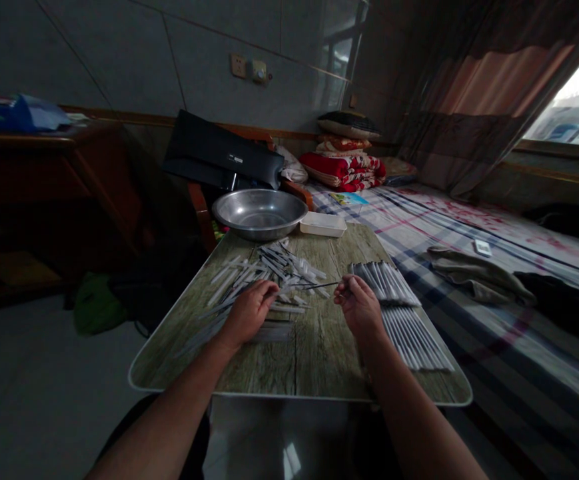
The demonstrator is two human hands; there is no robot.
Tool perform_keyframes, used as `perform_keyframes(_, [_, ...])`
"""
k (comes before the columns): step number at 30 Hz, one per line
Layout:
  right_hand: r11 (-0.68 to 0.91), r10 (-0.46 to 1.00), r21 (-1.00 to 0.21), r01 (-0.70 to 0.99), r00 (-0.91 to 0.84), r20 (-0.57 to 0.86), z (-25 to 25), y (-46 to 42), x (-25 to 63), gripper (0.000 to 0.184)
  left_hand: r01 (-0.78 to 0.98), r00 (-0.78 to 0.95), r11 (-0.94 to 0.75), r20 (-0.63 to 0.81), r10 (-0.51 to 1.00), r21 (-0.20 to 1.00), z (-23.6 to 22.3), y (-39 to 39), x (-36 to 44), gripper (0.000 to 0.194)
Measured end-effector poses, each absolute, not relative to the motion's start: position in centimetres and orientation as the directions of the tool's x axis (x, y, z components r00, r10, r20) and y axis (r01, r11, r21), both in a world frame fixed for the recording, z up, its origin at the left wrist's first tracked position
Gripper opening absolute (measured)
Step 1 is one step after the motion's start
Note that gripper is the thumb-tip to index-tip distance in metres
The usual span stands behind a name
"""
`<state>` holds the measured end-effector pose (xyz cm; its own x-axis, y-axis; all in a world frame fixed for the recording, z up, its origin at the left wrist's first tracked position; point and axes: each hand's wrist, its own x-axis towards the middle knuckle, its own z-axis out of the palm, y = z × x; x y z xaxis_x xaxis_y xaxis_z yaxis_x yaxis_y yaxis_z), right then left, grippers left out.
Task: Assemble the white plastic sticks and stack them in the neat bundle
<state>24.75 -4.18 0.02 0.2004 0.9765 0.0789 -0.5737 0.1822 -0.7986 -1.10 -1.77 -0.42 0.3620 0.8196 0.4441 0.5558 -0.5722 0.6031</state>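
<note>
My left hand point(250, 312) lies curled over the edge of a loose heap of slim white sticks point(274, 270) on a wood-patterned tabletop point(314, 353). Its fingertips hide whatever may be under them. My right hand point(359, 307) pinches one end of a thin dark rod point(316, 285), which points across toward my left hand. Beside my right hand, white sticks lie side by side in a neat row point(384, 282), and a second row point(413, 340) lies nearer the table's right edge.
A steel basin point(260, 213) and a white plastic box point(322, 225) stand at the far end of the table. To the right lies a bed with a checked sheet point(469, 320), holding a folded cloth point(476, 273). A black case point(222, 152) leans at the back.
</note>
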Motion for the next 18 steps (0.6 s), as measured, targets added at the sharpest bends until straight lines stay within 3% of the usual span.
perform_keyframes(18, [0.147,0.985,-0.849,-0.507,0.154,0.079,0.01,-4.29,24.0,0.021,0.566,0.378,-0.56,0.413,0.829,0.605,-0.21,-2.33,-0.9,0.012])
